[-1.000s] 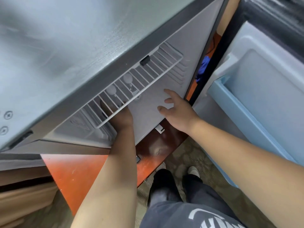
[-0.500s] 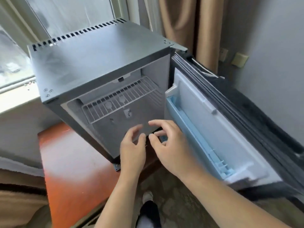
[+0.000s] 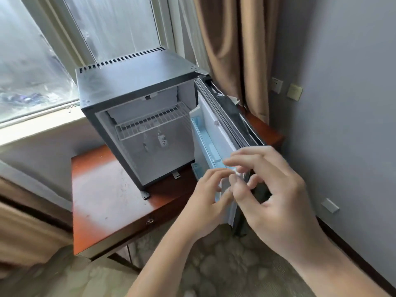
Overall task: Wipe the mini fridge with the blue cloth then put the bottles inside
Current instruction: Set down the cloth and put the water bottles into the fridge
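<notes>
Beige patterned carpet [image 3: 225,269]: open floor below forearms.
Left hand [image 3: 205,194]: fingers bent at white-lined fridge door [image 3: 218,136] free edge; grip unclear.
Right hand [image 3: 274,189]: curled at same edge; grip unclear.
Red-brown wooden bench [image 3: 102,200]: grey metal mini fridge [image 3: 137,76] well back from front edge.
Two small clear bottles [image 3: 162,139]: inside, under white wire shelf [image 3: 150,123].
Change: hands shifted right from opening.
</notes>
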Action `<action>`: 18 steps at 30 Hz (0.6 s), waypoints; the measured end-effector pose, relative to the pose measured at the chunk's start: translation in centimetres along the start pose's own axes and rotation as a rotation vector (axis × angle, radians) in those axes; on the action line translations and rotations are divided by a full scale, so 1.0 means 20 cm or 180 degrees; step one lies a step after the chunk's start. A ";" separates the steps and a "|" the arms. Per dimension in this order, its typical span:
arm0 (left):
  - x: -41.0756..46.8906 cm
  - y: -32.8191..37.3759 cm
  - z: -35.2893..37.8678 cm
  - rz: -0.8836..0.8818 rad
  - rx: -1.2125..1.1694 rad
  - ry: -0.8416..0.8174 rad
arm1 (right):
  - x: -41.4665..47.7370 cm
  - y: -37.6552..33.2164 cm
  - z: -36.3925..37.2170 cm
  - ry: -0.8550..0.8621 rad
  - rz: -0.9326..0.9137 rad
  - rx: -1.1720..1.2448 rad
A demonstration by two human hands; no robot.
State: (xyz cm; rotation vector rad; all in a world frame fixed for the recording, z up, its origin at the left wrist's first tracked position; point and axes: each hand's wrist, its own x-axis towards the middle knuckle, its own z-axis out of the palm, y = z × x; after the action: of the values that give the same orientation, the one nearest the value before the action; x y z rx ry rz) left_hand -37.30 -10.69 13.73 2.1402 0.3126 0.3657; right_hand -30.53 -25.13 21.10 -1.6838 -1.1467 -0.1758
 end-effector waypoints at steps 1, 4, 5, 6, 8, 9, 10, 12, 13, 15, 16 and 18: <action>-0.01 -0.01 0.01 -0.0038 0.0258 -0.0001 | -0.01 0.02 -0.05 0.0123 0.0021 0.0008; -0.05 -0.03 0.02 -0.0225 0.0639 -0.0086 | -0.04 0.12 -0.14 0.0496 0.0317 -0.0106; -0.06 -0.03 0.02 -0.0306 0.0623 -0.0096 | -0.05 0.16 -0.16 0.0549 0.0496 -0.0142; -0.07 -0.04 0.02 -0.0362 0.0612 -0.0076 | -0.05 0.20 -0.17 0.0521 0.0701 -0.0146; -0.08 -0.04 -0.01 -0.0417 0.0649 0.0048 | -0.05 0.23 -0.17 0.0297 0.1043 -0.0024; -0.08 -0.05 -0.02 -0.0430 0.0685 0.0114 | -0.05 0.23 -0.15 0.0176 0.1124 0.0063; -0.09 -0.06 -0.04 -0.0458 0.0702 0.0171 | -0.05 0.23 -0.14 0.0090 0.1143 0.0121; -0.12 -0.07 -0.09 -0.0532 0.0663 0.0312 | -0.05 0.20 -0.09 0.0009 0.1080 0.0171; -0.14 -0.07 -0.12 -0.0531 0.0619 0.0432 | -0.04 0.18 -0.05 -0.0021 0.1043 0.0204; -0.19 -0.03 -0.20 -0.0396 0.0459 0.0870 | -0.02 0.15 0.03 -0.0119 0.0983 0.0273; -0.21 0.00 -0.25 -0.0284 0.0381 0.1097 | 0.00 0.13 0.08 -0.0169 0.0952 0.0294; -0.24 0.07 -0.37 -0.0078 0.0369 0.1371 | 0.04 0.10 0.19 -0.0280 0.0867 0.0329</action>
State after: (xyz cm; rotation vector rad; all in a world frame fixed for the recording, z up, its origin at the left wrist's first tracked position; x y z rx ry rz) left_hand -44.48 -7.49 18.17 2.1542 0.6162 0.8140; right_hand -30.18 -21.69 18.56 -1.7490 -0.9609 0.1275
